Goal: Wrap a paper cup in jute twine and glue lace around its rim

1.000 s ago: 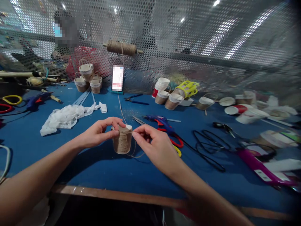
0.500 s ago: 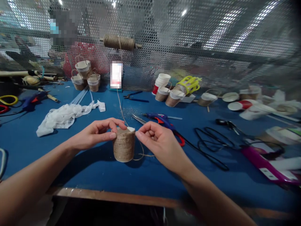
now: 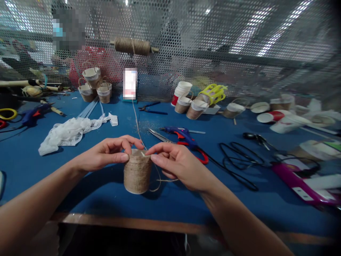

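Currently left hand (image 3: 106,156) and right hand (image 3: 178,165) pinch the twine-wrapped cup (image 3: 136,174) (upright, mouth up).

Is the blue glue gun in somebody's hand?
No, the blue glue gun lies on the table, while the left hand and right hand pinch the twine-wrapped cup.

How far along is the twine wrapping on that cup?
Done: twine covers the cup from base almost to the top. In hand: the left hand and right hand pinch at the rim, where the strand runs up to the spool. Left: a sliver of white rim is bare, and the strand is uncut.
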Demonstrator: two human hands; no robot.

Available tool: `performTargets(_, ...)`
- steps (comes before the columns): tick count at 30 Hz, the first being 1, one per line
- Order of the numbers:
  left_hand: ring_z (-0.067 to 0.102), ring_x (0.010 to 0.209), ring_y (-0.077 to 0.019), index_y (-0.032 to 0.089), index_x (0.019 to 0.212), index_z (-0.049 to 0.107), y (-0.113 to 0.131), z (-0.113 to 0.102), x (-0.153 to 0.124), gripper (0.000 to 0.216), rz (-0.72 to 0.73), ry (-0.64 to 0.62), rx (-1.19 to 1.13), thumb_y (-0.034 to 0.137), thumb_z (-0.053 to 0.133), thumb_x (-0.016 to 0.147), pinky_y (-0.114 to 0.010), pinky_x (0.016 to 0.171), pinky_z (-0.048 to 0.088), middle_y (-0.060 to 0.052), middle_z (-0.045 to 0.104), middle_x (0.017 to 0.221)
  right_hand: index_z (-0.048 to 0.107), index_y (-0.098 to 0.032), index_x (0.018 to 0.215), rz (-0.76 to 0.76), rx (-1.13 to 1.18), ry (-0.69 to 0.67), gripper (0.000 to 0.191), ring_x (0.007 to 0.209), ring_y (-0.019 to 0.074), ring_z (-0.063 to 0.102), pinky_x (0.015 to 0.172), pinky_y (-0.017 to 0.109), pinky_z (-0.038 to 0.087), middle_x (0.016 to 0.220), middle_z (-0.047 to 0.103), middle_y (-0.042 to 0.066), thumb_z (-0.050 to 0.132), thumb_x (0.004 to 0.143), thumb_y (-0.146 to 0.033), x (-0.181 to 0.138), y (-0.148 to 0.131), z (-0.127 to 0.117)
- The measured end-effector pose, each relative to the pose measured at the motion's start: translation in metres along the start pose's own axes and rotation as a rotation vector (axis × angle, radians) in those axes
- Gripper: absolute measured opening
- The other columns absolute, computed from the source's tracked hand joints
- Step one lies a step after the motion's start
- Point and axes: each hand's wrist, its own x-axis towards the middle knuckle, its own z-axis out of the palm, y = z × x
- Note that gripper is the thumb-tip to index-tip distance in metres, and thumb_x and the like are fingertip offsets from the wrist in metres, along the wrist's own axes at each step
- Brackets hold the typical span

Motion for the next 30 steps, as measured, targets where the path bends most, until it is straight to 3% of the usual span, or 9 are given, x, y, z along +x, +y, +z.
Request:
performTargets(6, 0.045, 0.118, -0.0248, 0.017, 0.077, 0.059, 0.001, 0.001, 0.003, 0.013, -0.034, 0.033, 0.011, 0.028, 0.058, 0.082, -0.038, 0.094, 0.038, -0.009, 0.056, 0.113, 0.054, -0.018, 0.083, 0.019, 0.046, -0.039, 0.012, 0.037, 0.003, 0.027, 0.035, 0.017, 0.018, 0.047, 0.034, -0.011, 0.053, 0.082, -0.029, 0.0, 0.001, -0.002)
performTargets(14, 0.046, 0.116, -0.0238, 0.016, 0.088, 0.061, 0.001, 0.001, 0.004, 0.014, -0.045, 0.01, 0.146, 0.028, 0.061, 0.08, -0.038, 0.098, 0.035, -0.009, 0.057, 0.112, 0.056, -0.016, 0.081, -0.045, -0.161, 0.036, 0.009, 0.043, 0.0046, 0.029, 0.04, 0.019, 0.023, 0.053, 0.038, -0.009, 0.052, 0.082, -0.025, -0.001, -0.002, 0.001)
performTargets(19, 0.044, 0.119, -0.0221, 0.017, 0.084, 0.058, 0.003, 0.01, 0.004, 0.006, 0.006, 0.04, 0.289, 0.019, 0.06, 0.079, -0.04, 0.101, 0.032, -0.009, 0.059, 0.111, 0.056, -0.018, 0.081, -0.076, -0.241, 0.063, 0.01, 0.051, 0.0067, 0.035, 0.047, 0.02, 0.031, 0.06, 0.044, -0.005, 0.05, 0.082, -0.025, -0.003, -0.001, 0.006)
performTargets(30, 0.042, 0.12, -0.025, 0.016, 0.075, 0.054, 0.005, 0.016, 0.004, 0.007, -0.011, 0.071, 0.39, 0.022, 0.056, 0.079, -0.043, 0.098, 0.033, -0.01, 0.06, 0.11, 0.058, -0.018, 0.078, -0.125, -0.344, 0.075, 0.009, 0.05, 0.0066, 0.035, 0.045, 0.019, 0.031, 0.059, 0.046, -0.005, 0.051, 0.082, -0.022, -0.004, 0.0, 0.011)
